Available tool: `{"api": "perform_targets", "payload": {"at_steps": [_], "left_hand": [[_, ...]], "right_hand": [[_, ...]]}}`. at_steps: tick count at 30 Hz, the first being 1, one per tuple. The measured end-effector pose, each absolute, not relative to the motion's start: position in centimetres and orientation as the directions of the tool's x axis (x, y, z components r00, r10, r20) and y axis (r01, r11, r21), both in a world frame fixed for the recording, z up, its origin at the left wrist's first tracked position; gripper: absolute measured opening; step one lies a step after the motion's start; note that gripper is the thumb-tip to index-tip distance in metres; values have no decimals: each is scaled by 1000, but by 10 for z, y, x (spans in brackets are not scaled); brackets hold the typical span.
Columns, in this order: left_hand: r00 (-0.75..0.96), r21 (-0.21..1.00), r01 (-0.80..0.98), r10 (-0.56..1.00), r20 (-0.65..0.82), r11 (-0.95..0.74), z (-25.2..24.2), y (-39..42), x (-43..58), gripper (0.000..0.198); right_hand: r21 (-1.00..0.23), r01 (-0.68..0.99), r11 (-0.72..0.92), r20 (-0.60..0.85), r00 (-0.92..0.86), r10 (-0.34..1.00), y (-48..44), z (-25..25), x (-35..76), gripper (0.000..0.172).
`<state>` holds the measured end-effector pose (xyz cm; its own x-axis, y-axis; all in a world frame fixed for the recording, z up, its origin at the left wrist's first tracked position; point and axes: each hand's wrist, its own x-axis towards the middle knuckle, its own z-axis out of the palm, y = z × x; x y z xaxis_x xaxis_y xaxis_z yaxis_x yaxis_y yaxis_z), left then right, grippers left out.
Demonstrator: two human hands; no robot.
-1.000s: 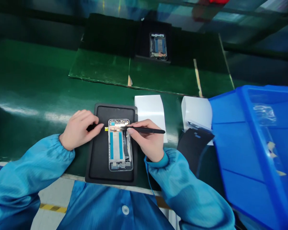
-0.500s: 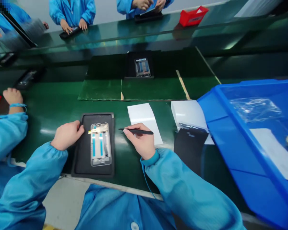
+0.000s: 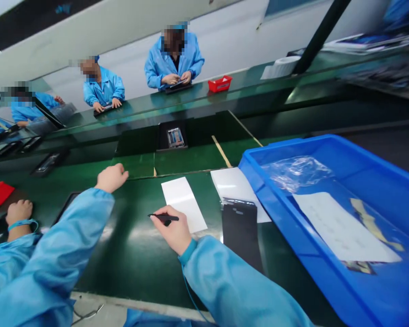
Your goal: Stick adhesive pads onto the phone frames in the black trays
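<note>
- Glossy green workbench (image 3: 129, 263) fills the foreground; co-workers (image 3: 104, 86) in light-blue coats behind a facing green counter (image 3: 139, 104).
- Large rectangular blue plastic bin (image 3: 286, 227), right side. Inside: white sheet (image 3: 341, 227), its faint marks too small to read; crumpled clear film (image 3: 298, 172); torn beige strip (image 3: 371, 222); small dark scrap (image 3: 359, 267) partly under the sheet.
- Flat black flexible sheet (image 3: 241, 240) beside the bin, upper end over white paper (image 3: 228, 181).
- Shallow black tray (image 3: 162, 136) on the far board, holding a silver phone frame (image 3: 176, 137).
- Small red plastic box (image 3: 218, 85) on the counter, something white within.
- Left hand (image 3: 111, 178) out over the bench, fingers curled, undersides hidden; cannot tell whether it holds anything.
- Right hand (image 3: 175, 230) pinches slim black tweezers (image 3: 168, 218), pointing left, just beside loose white paper (image 3: 187, 204).
</note>
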<state>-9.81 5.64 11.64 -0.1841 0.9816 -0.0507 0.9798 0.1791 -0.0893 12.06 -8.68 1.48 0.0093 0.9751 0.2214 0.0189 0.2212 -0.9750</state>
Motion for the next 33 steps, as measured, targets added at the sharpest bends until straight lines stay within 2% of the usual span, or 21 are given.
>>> {"api": "perform_targets", "payload": {"at_steps": [8,12,16,23,28,33], "left_hand": [[-76,119,990,997,5,75,68,149,38,40],[-14,190,982,1000,3,14,61,165,53,34],[-23,266,964,1000,19,17,61,167,43,26],[-231,504,841,973,11,194,66,152,-4,29],[-435,695,629,899,-57,349,70,128,-52,36],[-580,821,428,811,-71,378,94,101,-102,38]], "right_hand": [[-950,19,312,307,257,916,-86,17,128,7],[-945,47,324,324,280,904,-80,13,129,8],[-930,65,360,364,270,891,-78,12,130,10],[-912,109,395,410,250,877,-75,12,133,14],[-902,184,392,427,237,872,-74,14,136,18],[-887,224,404,453,249,856,-70,11,137,22]]}}
